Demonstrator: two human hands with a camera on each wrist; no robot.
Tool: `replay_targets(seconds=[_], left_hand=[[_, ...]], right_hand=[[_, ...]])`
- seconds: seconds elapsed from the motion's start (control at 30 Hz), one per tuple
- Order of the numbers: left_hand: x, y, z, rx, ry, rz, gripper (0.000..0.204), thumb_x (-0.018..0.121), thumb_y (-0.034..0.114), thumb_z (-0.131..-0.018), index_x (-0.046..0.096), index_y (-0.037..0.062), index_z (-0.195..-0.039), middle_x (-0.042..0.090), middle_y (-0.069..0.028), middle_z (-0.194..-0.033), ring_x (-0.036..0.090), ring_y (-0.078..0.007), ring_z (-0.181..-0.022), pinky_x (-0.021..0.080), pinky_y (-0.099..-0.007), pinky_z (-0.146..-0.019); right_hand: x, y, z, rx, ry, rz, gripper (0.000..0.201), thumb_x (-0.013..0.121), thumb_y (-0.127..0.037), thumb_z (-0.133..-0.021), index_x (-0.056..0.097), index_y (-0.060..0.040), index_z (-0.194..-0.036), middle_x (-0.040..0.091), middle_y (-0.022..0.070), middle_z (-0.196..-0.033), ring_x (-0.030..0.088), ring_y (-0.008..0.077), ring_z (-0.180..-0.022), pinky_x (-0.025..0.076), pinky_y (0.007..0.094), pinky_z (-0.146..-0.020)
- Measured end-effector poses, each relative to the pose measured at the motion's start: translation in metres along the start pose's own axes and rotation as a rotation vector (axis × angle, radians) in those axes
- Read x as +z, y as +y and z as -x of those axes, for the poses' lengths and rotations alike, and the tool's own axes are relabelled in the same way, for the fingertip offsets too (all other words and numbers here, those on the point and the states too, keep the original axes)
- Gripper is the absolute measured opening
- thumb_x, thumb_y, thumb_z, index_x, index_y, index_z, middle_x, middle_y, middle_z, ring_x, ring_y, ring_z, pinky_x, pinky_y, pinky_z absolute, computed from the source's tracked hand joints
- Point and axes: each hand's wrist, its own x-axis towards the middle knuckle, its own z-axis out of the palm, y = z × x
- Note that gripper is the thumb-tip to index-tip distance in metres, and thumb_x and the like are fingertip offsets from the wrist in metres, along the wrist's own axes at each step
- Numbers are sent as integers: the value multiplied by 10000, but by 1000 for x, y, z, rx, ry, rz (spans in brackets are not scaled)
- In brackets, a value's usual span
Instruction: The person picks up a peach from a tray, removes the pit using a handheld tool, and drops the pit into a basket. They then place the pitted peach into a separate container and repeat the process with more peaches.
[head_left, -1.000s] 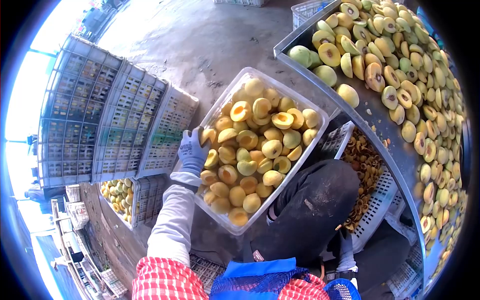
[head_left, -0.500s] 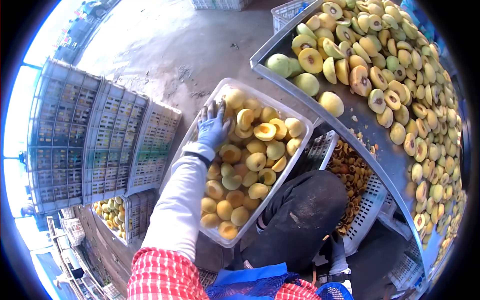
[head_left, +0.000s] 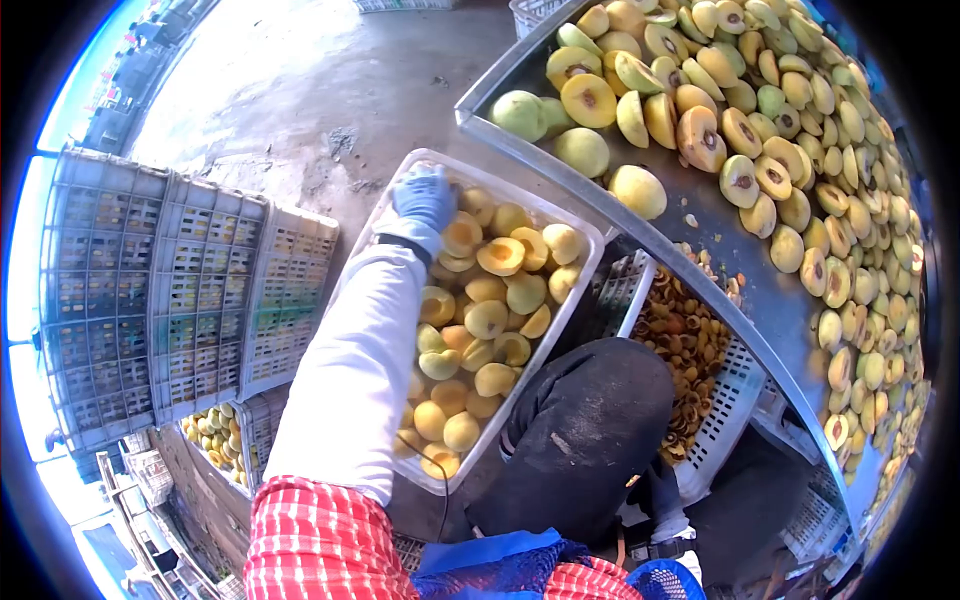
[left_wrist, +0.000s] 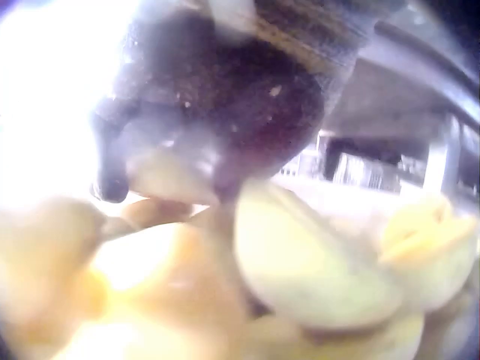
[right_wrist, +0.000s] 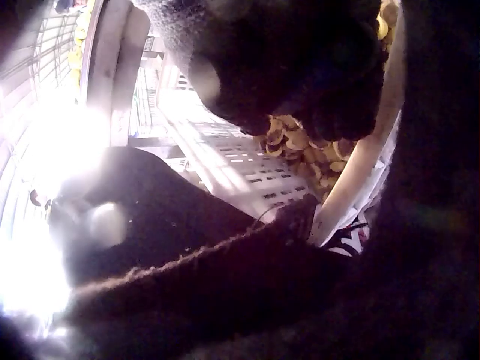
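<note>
A grey concrete floor [head_left: 300,80] is seen beneath the work, sunlit at the far side. At the left, a row of stacked grey lattice crates [head_left: 150,290] is laid on its side, and below it a crate of whole yellow fruit [head_left: 215,440] is partly shown. Further right, a clear plastic tub [head_left: 372,222] filled with halved yellow peaches [head_left: 490,320] is propped at a slant. The gloved left hand [head_left: 424,197] is placed at the tub's far corner, resting on the fruit there; in the left wrist view the glove [left_wrist: 217,97] is seen pressed against peach halves, though whether any piece is gripped cannot be told from the blur. To the right of the tub, a white basket of peach stones [head_left: 690,340] is set under the edge of a metal table [head_left: 700,260], on which many halved and whole peaches [head_left: 760,130] are spread. The right hand [head_left: 665,500] is glimpsed low beside the dark trouser knee; how its fingers lie cannot be told.
</note>
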Motion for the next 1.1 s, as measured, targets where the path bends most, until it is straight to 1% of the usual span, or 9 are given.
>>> replay_targets(seconds=[0.13,0.33,0.4,0.43,0.53,0.77,0.93,1.0,1.1], left_hand=[[20,-8,29,-121,267,50,640,507,477,-864,387,104,-1370,525,-138,-1208,527,-303,-1074,395,-499,-899],[23,-17,10,-190,26,266,757,496,558,-851,288,121,-1433,356,-135,-1429,343,-317,-1311,251,-484,-1064],[-31,8,47,-123,223,58,733,538,557,-828,369,120,-1393,367,-143,-1415,340,-337,-1303,272,-466,-1057],[-39,21,67,-31,506,149,660,606,514,-802,468,128,-1320,391,-144,-1390,392,-366,-1240,321,-460,-1019],[-51,71,129,223,252,338,577,712,400,-731,542,159,-1227,550,-102,-1185,566,-314,-987,493,-411,-788],[-39,81,114,338,163,222,253,635,322,-782,552,126,-916,573,-84,-866,585,-286,-875,500,-409,-680],[-55,46,165,152,188,796,291,652,163,-794,634,65,-1068,654,-114,-944,634,-241,-850,501,-337,-749],[-51,35,215,-62,-64,1535,288,611,135,-860,607,-8,-1110,631,-42,-964,574,-119,-831,469,-242,-750],[-45,26,297,-253,-394,1717,299,571,161,-904,603,21,-1167,594,37,-933,494,-40,-696,410,-158,-614]], right_hand=[[3,-5,8,-58,100,25,234,508,-227,-951,511,-56,-1110,572,62,-721,559,167,-505,460,286,-395],[-3,2,2,-62,-26,6,276,517,-239,-948,514,-42,-1141,582,59,-701,550,153,-496,435,262,-401],[-1,1,1,-60,-12,18,296,521,-237,-945,519,-25,-1151,590,67,-701,544,154,-486,433,267,-405],[1,-4,7,-50,10,40,300,523,-236,-944,521,-21,-1152,594,70,-704,542,154,-484,433,267,-407],[-6,3,4,-69,13,93,307,527,-231,-942,524,-13,-1158,606,77,-715,540,153,-482,432,268,-409],[4,-5,8,-74,31,81,312,522,-237,-942,536,-14,-1160,615,78,-731,538,149,-478,431,267,-407],[-6,2,8,-89,-11,54,312,515,-245,-947,515,-24,-1168,604,78,-702,538,159,-468,430,269,-392],[-11,5,6,-88,-26,54,308,512,-244,-949,509,-27,-1168,599,79,-694,539,163,-466,434,271,-389],[-15,9,2,-96,-51,81,309,510,-236,-952,496,-32,-1184,600,95,-721,552,176,-475,451,280,-393]])
